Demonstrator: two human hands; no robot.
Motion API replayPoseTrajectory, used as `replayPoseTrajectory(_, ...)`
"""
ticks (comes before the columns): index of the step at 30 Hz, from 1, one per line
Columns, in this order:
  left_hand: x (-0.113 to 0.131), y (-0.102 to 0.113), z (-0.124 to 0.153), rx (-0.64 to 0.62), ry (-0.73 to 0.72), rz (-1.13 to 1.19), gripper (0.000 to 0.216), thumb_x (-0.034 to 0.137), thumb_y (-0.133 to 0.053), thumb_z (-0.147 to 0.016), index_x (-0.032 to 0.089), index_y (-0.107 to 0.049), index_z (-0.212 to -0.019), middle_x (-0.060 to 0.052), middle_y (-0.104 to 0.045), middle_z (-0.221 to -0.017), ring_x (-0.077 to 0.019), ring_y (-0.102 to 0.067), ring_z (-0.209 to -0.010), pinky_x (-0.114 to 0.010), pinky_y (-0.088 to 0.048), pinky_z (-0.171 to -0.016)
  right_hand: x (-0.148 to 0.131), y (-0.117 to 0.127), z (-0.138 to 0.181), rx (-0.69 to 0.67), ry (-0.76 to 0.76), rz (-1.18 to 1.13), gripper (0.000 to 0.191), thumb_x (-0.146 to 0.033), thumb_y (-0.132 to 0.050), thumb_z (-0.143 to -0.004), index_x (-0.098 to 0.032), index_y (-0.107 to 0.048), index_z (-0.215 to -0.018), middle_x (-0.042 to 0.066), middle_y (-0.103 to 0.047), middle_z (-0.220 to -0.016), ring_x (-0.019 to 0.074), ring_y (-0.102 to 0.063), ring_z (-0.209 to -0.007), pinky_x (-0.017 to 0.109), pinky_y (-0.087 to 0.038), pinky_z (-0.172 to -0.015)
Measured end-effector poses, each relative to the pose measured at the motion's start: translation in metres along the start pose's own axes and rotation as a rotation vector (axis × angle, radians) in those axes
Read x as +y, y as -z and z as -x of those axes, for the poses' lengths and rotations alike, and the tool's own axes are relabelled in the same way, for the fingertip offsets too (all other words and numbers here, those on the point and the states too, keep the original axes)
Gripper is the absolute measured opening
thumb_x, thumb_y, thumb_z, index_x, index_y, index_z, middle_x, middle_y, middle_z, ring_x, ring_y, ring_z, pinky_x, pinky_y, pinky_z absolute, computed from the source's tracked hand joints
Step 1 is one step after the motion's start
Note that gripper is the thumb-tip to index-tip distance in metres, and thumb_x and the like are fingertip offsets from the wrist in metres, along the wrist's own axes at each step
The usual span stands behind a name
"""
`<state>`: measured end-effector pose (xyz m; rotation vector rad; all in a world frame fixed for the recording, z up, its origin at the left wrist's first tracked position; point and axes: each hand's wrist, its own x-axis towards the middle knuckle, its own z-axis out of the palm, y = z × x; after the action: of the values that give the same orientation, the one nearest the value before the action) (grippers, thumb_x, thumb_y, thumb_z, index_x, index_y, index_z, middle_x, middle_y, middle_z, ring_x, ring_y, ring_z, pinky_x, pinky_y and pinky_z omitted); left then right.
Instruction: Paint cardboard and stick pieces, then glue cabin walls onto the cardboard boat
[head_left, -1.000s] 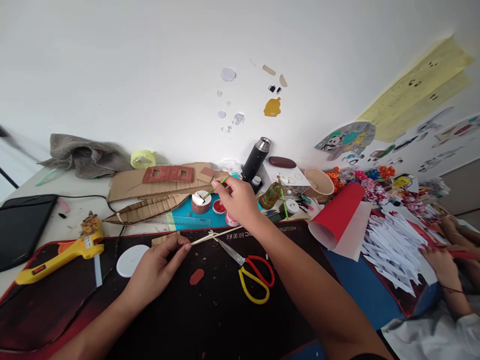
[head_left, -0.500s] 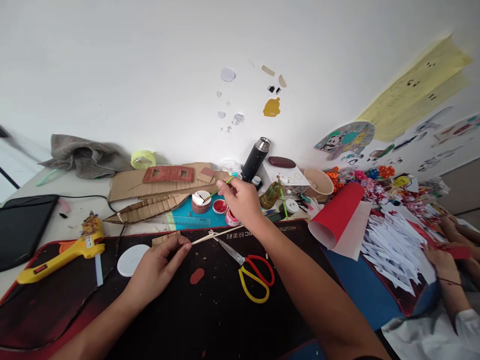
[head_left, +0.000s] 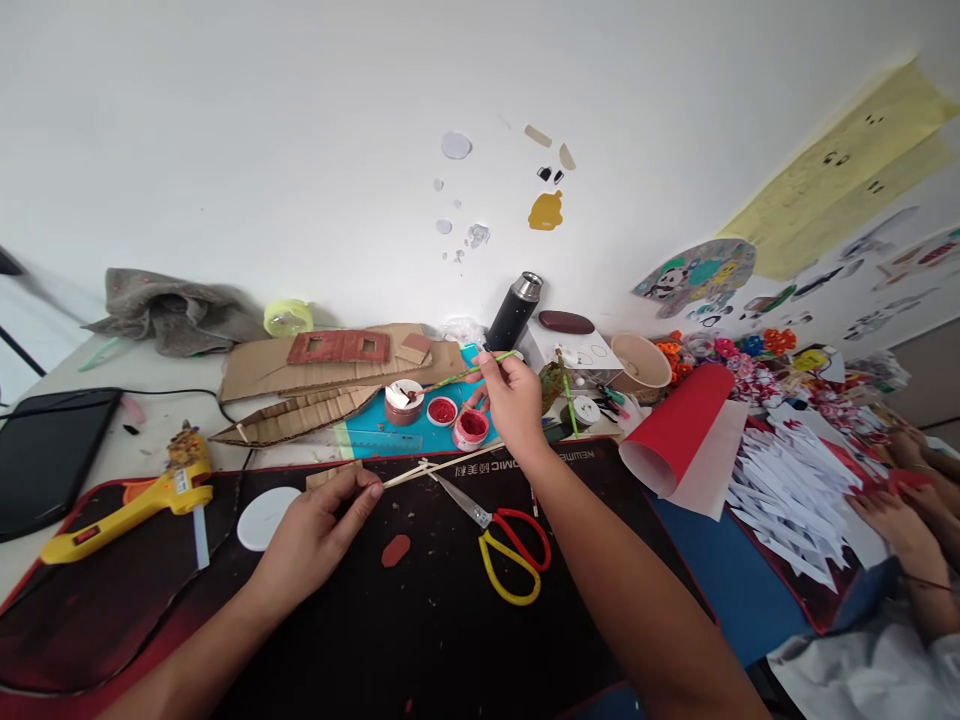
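My left hand (head_left: pixel 319 515) is closed on one end of a thin pale wooden stick (head_left: pixel 442 466), which slants up to the right above the dark mat. In my right hand (head_left: pixel 514 405) is a green-handled paintbrush (head_left: pixel 469 374), pinched between the fingers. Its bristles are at the white lid (head_left: pixel 401 388) on a brown paint jar (head_left: pixel 403 411), where a dark brown smear shows. Two pots of red paint, one a red paint pot (head_left: pixel 471 430), stand below the brush. Scissors (head_left: pixel 514 560) lie part open between my forearms, near a small reddish-brown piece (head_left: pixel 396 550).
A yellow glue gun (head_left: pixel 127 510) and a white disc (head_left: pixel 264 518) lie to the left. Behind are a cardboard boat hull (head_left: pixel 300 418) and a black flask (head_left: pixel 516 310). Rolled red paper (head_left: pixel 679 425) and paper strips (head_left: pixel 787 500) lie right, beside another person's hand (head_left: pixel 896 525).
My right hand has shifted right with the paintbrush, and the brush now lies flatter, its tip still at the jar lid. My left hand and the stick have hardly moved.
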<state>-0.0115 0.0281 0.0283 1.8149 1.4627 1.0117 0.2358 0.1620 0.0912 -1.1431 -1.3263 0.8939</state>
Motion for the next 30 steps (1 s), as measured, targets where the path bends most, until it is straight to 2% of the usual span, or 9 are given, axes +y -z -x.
replayPoseTrajectory(9,0.001,0.0,0.001,0.003,0.041,-0.013,0.042,0.061,-0.052,-0.104,0.027,-0.069,-0.088,0.003,-0.067,-0.072,-0.018,-0.065,-0.064,-0.026,-0.05,-0.063,0.002,0.007,0.005,0.029,-0.022,-0.01,0.043,-0.063,-0.074,-0.097,-0.021,-0.072,-0.092,0.002,-0.079,-0.076,0.013,-0.068,-0.045,0.022,-0.046,-0.039)
replayPoseTrajectory(18,0.003,0.002,0.0,-0.014,0.056,-0.013,0.043,0.062,-0.05,-0.104,0.026,-0.066,-0.086,0.002,-0.065,-0.072,-0.0188,-0.063,-0.065,-0.027,-0.05,-0.064,0.006,-0.001,0.009,-0.005,-0.058,-0.058,0.045,-0.067,-0.074,-0.096,-0.021,-0.072,-0.093,0.001,-0.078,-0.078,0.0114,-0.068,-0.046,0.019,-0.046,-0.039)
replayPoseTrajectory(24,0.003,0.002,0.0,-0.017,0.048,-0.012,0.043,0.061,-0.05,-0.105,0.026,-0.065,-0.085,0.003,-0.064,-0.071,-0.0186,-0.062,-0.063,-0.027,-0.05,-0.063,0.007,0.004,0.009,0.003,-0.021,-0.005,0.044,-0.066,-0.071,-0.099,-0.022,-0.072,-0.095,0.002,-0.08,-0.081,0.0116,-0.069,-0.047,0.02,-0.05,-0.041)
replayPoseTrajectory(30,0.002,0.001,0.0,-0.015,0.044,-0.013,0.042,0.061,-0.05,-0.106,0.026,-0.067,-0.087,0.003,-0.065,-0.073,-0.0183,-0.063,-0.065,-0.027,-0.051,-0.064,0.004,0.006,0.012,-0.046,0.034,0.038,0.043,-0.065,-0.068,-0.102,-0.022,-0.072,-0.099,0.003,-0.08,-0.084,0.0121,-0.071,-0.051,0.02,-0.05,-0.042)
